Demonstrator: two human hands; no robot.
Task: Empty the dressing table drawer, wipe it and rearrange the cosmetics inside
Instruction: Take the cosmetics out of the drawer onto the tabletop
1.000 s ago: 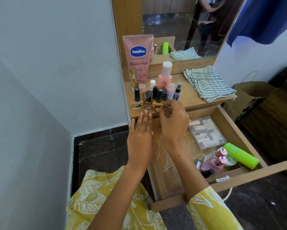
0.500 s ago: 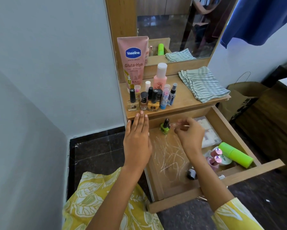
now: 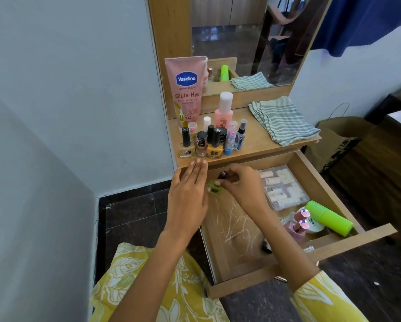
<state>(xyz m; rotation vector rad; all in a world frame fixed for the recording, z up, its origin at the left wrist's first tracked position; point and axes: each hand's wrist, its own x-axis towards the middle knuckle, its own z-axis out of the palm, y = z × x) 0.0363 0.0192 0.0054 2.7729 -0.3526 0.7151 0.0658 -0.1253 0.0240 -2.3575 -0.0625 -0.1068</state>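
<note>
A green nail polish bottle (image 3: 214,187) is pinched by the curled fingers of the right hand (image 3: 240,182) at the back left corner of the open drawer (image 3: 311,168). The left hand (image 3: 187,194) is held flat, fingers straight and together, fingertips touching the tabletop edge (image 3: 264,145) just beside the bottle. Beyond the fingertips, nail polish bottles (image 3: 202,145) and a Vaseline tube (image 3: 186,89) are lined up. To the right of the right-hand fingers a clear sample box (image 3: 283,187), a green tube (image 3: 328,217) and pink-capped bottles (image 3: 298,223) are lying. A striped cloth (image 3: 280,119) is spread on the tabletop.
</note>
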